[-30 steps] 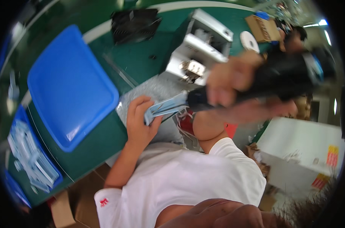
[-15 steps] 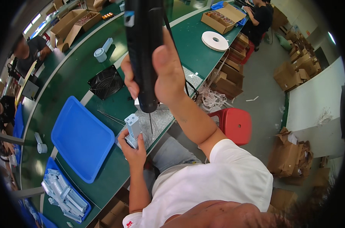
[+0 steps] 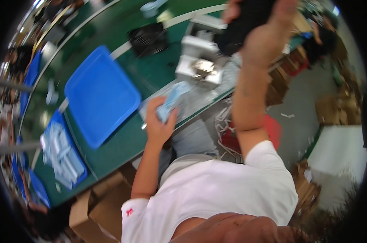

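**Black tool [image 3: 246, 24] swung clear of the pale blue piece [image 3: 175, 97]**

Half a second ago your tool's tip hung near the piece; now the tool is up beside the white box [image 3: 197, 45], well apart from the piece, so it is probably not working on it at this moment. Your left hand [image 3: 161, 125] is curled around the piece's lower end, above the desk [image 3: 118, 137] near its edge; your right hand [image 3: 268, 42] is wrapped around the tool, whose tip you can't make out. Count one held piece, one tool, one white box, one black fan [image 3: 148, 39], one large blue tray [image 3: 102, 97]. A smaller blue tray [image 3: 58, 118] carries similar pieces [image 3: 62, 154], too jumbled to count.
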A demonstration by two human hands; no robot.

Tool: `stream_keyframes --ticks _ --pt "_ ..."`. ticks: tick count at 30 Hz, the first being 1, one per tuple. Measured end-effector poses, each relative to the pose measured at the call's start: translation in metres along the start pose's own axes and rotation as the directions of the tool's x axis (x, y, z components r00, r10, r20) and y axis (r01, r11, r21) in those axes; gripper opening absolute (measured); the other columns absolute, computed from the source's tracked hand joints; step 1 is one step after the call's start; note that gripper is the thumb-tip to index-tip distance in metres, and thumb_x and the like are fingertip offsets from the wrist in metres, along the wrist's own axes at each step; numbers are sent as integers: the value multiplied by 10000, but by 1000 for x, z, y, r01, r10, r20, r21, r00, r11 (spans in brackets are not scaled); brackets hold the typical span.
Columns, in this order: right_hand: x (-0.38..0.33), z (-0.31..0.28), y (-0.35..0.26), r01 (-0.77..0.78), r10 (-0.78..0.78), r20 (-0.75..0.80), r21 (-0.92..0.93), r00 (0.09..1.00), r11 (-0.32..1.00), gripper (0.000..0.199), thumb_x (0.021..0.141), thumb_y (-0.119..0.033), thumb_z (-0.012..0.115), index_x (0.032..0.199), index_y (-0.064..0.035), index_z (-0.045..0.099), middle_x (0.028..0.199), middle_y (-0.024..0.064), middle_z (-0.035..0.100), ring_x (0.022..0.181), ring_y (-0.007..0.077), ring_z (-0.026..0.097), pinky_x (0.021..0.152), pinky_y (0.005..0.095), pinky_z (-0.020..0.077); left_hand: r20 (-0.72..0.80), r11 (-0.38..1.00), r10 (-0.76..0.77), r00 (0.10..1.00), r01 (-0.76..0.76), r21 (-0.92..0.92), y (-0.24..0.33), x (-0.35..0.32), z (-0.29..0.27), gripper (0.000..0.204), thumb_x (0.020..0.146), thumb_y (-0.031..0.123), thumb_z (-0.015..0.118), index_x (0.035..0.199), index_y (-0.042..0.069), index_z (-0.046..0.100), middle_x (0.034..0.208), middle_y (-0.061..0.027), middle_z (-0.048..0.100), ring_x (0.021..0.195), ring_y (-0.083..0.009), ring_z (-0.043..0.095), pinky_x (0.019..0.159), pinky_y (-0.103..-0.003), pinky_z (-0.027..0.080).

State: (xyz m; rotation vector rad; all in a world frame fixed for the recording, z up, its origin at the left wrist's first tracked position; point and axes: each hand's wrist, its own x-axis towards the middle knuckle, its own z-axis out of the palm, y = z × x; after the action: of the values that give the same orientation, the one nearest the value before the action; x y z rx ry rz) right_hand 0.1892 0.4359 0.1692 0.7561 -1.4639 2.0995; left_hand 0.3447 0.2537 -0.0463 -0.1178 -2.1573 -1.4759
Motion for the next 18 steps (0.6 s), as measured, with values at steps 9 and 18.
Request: stream_keyframes --ticks 9,18 --pt "7 49 -11 238 -239 -16 -50 971 970 438 1047 -462 482 1160 -40 507 749 87 597 503 126 559 456 238 477 47 995 -88 995 90 -49 6 4 -4 396 821 93 771 1133 14 540 1131 -154 626 1009 -248 613 897 -344 478" --pt "1 41 7 317 -314 51 -240 948 918 429 1058 -413 473 1295 -55 470 748 82 588 509 116 553 454 229 465 39 996 -72 997 74 -51 5 7 -1 393 815 90 772 1118 8 535 1134 -157 626 997 -246 615 886 -341 481"
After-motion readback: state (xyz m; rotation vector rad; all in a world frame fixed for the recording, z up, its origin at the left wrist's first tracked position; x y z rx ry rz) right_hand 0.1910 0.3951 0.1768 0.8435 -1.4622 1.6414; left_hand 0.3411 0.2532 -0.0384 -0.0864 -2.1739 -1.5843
